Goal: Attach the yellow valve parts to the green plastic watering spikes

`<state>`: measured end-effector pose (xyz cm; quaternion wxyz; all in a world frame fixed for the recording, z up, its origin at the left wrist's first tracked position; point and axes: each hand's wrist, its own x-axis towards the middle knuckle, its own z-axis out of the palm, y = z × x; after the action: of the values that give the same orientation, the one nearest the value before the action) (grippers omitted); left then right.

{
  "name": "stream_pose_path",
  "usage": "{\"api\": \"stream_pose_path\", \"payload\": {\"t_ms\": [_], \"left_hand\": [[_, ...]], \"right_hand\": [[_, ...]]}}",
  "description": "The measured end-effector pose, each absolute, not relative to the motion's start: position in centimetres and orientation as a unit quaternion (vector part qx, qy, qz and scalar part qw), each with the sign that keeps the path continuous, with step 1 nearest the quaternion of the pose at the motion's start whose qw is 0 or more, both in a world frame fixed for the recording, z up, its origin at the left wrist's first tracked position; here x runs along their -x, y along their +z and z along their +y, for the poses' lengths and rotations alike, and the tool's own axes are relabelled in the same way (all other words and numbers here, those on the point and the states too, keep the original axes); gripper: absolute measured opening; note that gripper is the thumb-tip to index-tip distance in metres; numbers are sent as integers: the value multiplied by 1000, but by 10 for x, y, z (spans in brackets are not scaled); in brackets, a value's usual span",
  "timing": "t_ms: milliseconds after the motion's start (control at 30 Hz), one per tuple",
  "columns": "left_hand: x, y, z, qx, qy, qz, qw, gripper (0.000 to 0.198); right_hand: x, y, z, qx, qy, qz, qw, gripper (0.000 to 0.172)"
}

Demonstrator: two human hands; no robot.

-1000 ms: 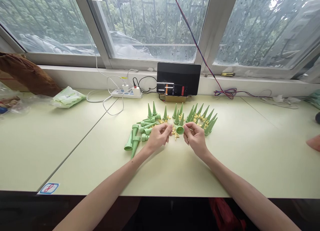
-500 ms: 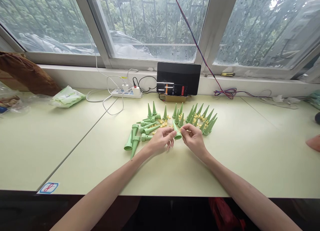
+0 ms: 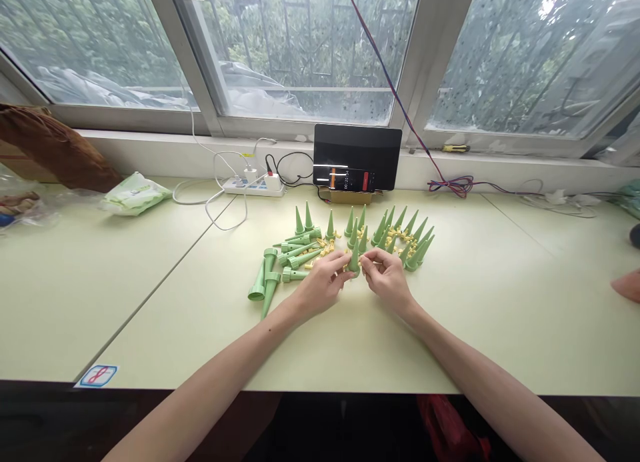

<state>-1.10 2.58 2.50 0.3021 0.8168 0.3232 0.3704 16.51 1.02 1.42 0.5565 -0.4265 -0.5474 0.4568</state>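
My left hand [image 3: 323, 283] and my right hand [image 3: 386, 277] meet over the pale green table [image 3: 450, 329], both pinched round one green plastic cone [image 3: 355, 259] that points up between the fingertips. Behind the hands several green cones [image 3: 400, 232] stand upright among small yellow pieces [image 3: 400, 237]. To the left lie several longer green spikes [image 3: 280, 262] on their sides.
A black screen with a phone [image 3: 357, 159] leans against the window ledge. A white power strip with cables [image 3: 253, 185] and a green packet [image 3: 136, 193] lie to the left. Another person's hand [image 3: 627, 285] shows at the right edge. A brown bag [image 3: 55, 145] sits far left.
The green cone was held with its wide mouth toward me, then tilted, and now points upright between both hands. The hands have drawn closer together.
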Motion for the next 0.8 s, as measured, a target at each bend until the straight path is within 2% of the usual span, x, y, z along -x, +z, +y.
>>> {"api": "stream_pose_path", "payload": {"t_ms": [133, 233, 367, 567, 800], "left_hand": [[14, 22, 27, -857, 369, 289, 215, 28], [14, 21, 27, -867, 372, 268, 192, 43], [11, 22, 26, -855, 388, 287, 192, 41], [7, 22, 25, -804, 415, 321, 281, 22], [3, 32, 22, -710, 403, 360, 451, 37]], "right_hand": [[-165, 17, 11, 429, 478, -532, 552, 33], [-165, 20, 11, 430, 498, -514, 551, 36], [-163, 22, 10, 430, 502, -509, 551, 38], [-160, 19, 8, 427, 490, -523, 552, 36], [-163, 16, 7, 433, 428, -569, 552, 34]]}}
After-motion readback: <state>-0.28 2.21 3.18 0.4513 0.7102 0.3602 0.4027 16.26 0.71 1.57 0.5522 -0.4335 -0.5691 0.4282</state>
